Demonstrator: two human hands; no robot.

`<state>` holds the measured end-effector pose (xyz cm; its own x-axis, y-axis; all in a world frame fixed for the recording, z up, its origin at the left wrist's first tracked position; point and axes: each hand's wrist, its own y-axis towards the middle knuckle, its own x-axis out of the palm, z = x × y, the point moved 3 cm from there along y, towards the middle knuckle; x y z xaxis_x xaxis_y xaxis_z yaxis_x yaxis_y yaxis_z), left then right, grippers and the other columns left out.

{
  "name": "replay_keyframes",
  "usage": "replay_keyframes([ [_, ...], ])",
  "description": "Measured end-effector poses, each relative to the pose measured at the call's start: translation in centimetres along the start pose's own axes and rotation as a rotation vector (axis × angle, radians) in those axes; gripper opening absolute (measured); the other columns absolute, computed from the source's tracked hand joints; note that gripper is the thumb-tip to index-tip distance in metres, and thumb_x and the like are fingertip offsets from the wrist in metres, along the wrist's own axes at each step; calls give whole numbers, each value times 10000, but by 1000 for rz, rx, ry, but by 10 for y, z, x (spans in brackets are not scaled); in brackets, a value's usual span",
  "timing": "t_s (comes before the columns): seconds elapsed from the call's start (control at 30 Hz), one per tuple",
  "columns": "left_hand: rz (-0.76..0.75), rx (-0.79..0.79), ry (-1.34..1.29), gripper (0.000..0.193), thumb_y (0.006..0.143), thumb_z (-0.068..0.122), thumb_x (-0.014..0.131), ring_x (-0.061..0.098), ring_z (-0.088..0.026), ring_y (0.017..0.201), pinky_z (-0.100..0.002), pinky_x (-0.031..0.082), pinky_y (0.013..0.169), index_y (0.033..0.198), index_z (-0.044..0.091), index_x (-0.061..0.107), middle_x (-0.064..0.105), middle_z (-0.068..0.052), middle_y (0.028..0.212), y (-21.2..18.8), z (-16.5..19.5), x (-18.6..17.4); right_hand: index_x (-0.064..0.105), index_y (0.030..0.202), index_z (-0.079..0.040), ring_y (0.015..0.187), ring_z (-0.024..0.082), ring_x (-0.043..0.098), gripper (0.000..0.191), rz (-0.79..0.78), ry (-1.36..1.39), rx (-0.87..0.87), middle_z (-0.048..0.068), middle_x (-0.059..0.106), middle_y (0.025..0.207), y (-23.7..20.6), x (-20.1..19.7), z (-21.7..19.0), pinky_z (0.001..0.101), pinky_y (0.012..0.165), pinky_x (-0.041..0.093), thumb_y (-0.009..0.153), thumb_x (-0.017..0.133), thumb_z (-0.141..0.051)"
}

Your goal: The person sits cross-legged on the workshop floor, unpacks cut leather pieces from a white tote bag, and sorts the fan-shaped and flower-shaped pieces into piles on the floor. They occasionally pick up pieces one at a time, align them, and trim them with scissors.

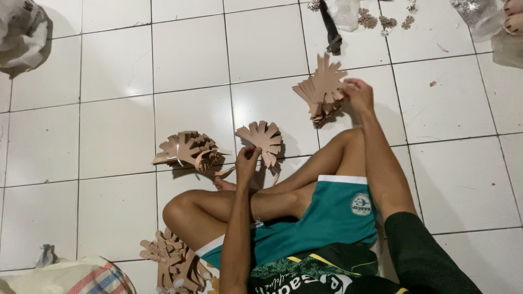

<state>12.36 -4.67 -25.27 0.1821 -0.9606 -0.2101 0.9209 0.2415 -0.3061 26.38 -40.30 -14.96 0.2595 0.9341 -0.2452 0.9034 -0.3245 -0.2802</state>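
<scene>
The person sits cross-legged on a white tiled floor [109, 136], wearing teal shorts [332, 218].

1. Left hand [248, 163]: raised in front of the crossed legs. Its fingers [255, 153] are closed in a pinch on the lower edge of 1 tan fan-shaped cutout [262, 139]. The cutout stands upright above the hand, its notched lobes spread upward, clear of the floor.

2. Right hand [357, 93]: extended forward past the right knee. Its fingers are closed on the right side of a stack of tan cutouts [322, 90]. The stack is fanned, with pointed tips directed up and to the left. Whether its lower edge touches the floor cannot be told.

3. Loose cutouts on the floor:
- 1 pile of curled tan pieces [188, 149] lies just left of the left hand, apart from it.
- 1 further heap of tan pieces [171, 261] lies beside the left thigh, near the bottom edge.

4. Surrounding items:
- A striped woven sack [81, 277] sits at the lower left corner.
- A white plastic bag [22, 35] sits at the upper left corner.
- A dark strap-like object [330, 27] lies at the top, beyond the stack.
- Small brown flower-shaped pieces [376, 20] are scattered just right of it.
- Another person's toes [513, 16] show at the upper right corner.
</scene>
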Motion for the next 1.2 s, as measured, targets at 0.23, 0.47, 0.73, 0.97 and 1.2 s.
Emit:
replay_keyframes([
  [0.23,22,129,-70,634,875,329,782,666,-260,1139,-356,531,956,1330,-56,566,694,-188,1220,-1,3,-2,740,1138,-18,895,260,688,241,305,-482,-589,188,706,1091,-30,15,3,396,799,574,925,778,-125],
  [0.47,-27,89,37,533,961,342,674,722,-213,996,-336,556,866,1339,-29,612,764,-175,1125,-2,11,2,478,1464,-25,1113,323,678,645,-440,-303,-155,231,617,1331,-112,133,47,401,887,574,952,685,-359],
  [0.73,-39,56,-1,577,1021,362,583,665,-205,811,-349,541,749,1503,51,533,748,-156,938,28,34,-4,230,1556,124,1254,397,620,900,-386,-326,-281,324,540,1423,-116,203,52,405,1036,509,967,669,-396],
  [0.97,72,428,259,602,1023,343,671,642,-296,1144,-383,530,950,1479,-11,499,668,-254,1279,20,61,-25,381,1517,73,1292,397,624,814,-275,-346,-355,280,605,1400,-89,229,24,421,1079,505,962,714,-421],
  [1.2,542,116,294,280,1041,179,557,639,-337,1233,-467,572,1073,1304,100,610,568,-142,1381,-10,21,-190,560,1346,18,1145,328,641,494,-180,-225,-613,221,566,1335,-139,244,26,411,891,610,1017,721,-312],
])
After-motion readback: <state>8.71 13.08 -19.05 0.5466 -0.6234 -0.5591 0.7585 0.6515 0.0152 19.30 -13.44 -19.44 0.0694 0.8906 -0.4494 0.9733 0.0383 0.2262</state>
